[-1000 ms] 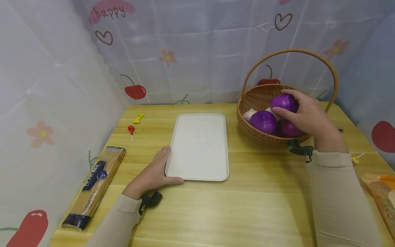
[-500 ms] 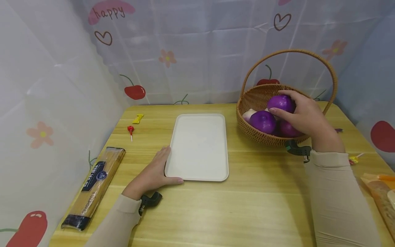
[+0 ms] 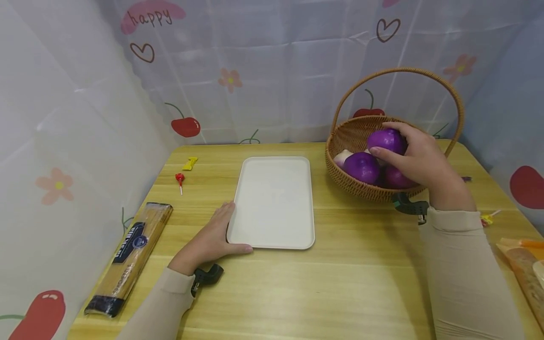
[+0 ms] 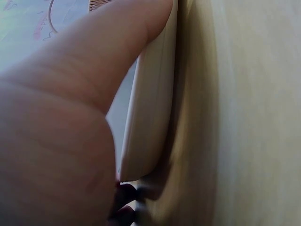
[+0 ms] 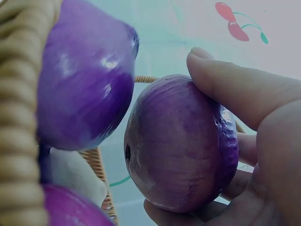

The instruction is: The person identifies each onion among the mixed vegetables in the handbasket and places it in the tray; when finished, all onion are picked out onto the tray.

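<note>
In the head view my right hand (image 3: pixel 425 153) grips a purple onion (image 3: pixel 386 140) between thumb and fingers, above other onions in a wicker basket (image 3: pixel 361 189). The right wrist view shows the held onion (image 5: pixel 181 146) with fingers curled round its side. Beside it are another purple onion (image 5: pixel 87 75) and a pale bulb (image 5: pixel 75 174). At the near left corner of a white rectangular tray (image 3: pixel 272 203) lies my left hand (image 3: pixel 208 241), its fingers along the left edge and its thumb at the near edge. The left wrist view shows that thumb (image 4: pixel 103 47) against the tray's side (image 4: pixel 150 108).
A spaghetti pack (image 3: pixel 131 259) lies at the left, with a red lollipop (image 3: pixel 180 178) and a yellow wrapped candy (image 3: pixel 190 163) behind it. Another lollipop (image 3: pixel 488 219) and a clear bag of food (image 3: pixel 524 264) are on the right. The basket's tall handle (image 3: pixel 399 71) arches over its contents.
My right hand and the onion in its grip have shifted slightly left, with a very small rise at the end. The left hand and the tray have stayed in place.
</note>
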{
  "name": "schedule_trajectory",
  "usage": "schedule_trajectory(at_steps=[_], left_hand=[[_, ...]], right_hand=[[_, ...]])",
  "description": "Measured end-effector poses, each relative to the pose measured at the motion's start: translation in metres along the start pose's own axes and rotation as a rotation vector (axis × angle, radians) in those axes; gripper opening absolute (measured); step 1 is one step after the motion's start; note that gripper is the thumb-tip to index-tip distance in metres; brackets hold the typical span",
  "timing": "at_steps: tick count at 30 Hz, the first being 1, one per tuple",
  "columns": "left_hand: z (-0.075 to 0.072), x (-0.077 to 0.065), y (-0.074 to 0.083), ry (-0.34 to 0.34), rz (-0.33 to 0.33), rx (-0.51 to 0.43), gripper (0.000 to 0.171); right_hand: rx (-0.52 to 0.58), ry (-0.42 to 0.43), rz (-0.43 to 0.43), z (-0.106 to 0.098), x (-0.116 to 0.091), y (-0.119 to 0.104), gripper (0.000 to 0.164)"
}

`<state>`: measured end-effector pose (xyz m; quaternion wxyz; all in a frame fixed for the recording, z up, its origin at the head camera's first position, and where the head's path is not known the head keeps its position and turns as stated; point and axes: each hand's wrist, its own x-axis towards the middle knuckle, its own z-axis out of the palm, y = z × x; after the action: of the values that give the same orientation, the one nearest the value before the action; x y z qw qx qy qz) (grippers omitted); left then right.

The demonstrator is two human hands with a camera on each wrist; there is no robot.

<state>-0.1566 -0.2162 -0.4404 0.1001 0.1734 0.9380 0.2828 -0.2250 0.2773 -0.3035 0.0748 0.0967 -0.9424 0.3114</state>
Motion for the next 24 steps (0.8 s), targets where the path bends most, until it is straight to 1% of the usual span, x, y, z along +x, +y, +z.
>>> schedule_trajectory(at_steps=[7,17,24], left_hand=[[0.0,0.0,0.0,-0.001,0.001,0.004,0.143],[0.0,0.0,0.0,-0.005,0.0,0.01,0.142],[-0.001,0.0,0.001,-0.003,0.006,0.01,0.142]], right_hand=[[-0.011,0.013,-0.027,-0.001,-0.004,-0.011,0.085],[-0.009,0.025,-0.082,0.001,-0.008,-0.021,0.082],[-0.004,0.029,-0.154,0.007,-0.009,-0.03,0.078]])
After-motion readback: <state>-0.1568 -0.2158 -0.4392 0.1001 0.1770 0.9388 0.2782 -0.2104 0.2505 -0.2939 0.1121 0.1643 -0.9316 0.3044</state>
